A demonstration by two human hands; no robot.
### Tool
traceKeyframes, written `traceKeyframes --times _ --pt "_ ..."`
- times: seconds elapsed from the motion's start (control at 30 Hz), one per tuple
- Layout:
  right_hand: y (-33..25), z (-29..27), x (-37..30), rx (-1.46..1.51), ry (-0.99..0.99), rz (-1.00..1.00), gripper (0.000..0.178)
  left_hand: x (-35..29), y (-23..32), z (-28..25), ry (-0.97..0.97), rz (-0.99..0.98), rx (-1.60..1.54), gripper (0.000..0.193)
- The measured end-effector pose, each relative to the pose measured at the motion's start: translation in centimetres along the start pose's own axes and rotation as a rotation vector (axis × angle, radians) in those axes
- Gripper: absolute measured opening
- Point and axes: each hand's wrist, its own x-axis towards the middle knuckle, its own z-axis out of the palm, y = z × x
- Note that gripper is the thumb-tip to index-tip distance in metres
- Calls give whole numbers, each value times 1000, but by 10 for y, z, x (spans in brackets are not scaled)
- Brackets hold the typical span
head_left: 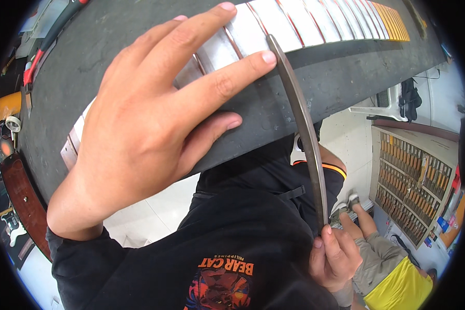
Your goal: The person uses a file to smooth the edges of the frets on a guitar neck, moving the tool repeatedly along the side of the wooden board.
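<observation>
Left hand steadies a masked guitar fretboard while the right hand lays a long metal file across it

The left hand (150, 124) is spread flat over the fretboard (294, 23), whose spaces between frets are covered in pale tape, yellow at the far end; its index fingertip touches the file (302, 124). The right hand (336, 253) grips the file's near end, fingers closed round it. The neck lies on a dark grey bench mat (336, 77). Red-handled pliers (41, 46) rest at the mat's far left edge. A rack of small drawers (413, 181) stands at the right, above a seated person in yellow (392, 284).
</observation>
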Motion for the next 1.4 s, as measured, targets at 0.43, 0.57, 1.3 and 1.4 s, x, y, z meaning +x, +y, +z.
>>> traceKeyframes --times 0.43,0.57,1.3,1.4 --pt "-9 25 112 7 38 -45 48 4 2 -6 -7 -81 -171 68" --pt "-14 40 160 11 66 -77 41 -3 -12 7 33 49 -16 68" --pt "2 -9 -8 44 -13 37 54 -7 -16 8 3 63 56 64" --pt "0 -10 -12 73 -61 63 51 -9 -14 9 -3 59 64 64"
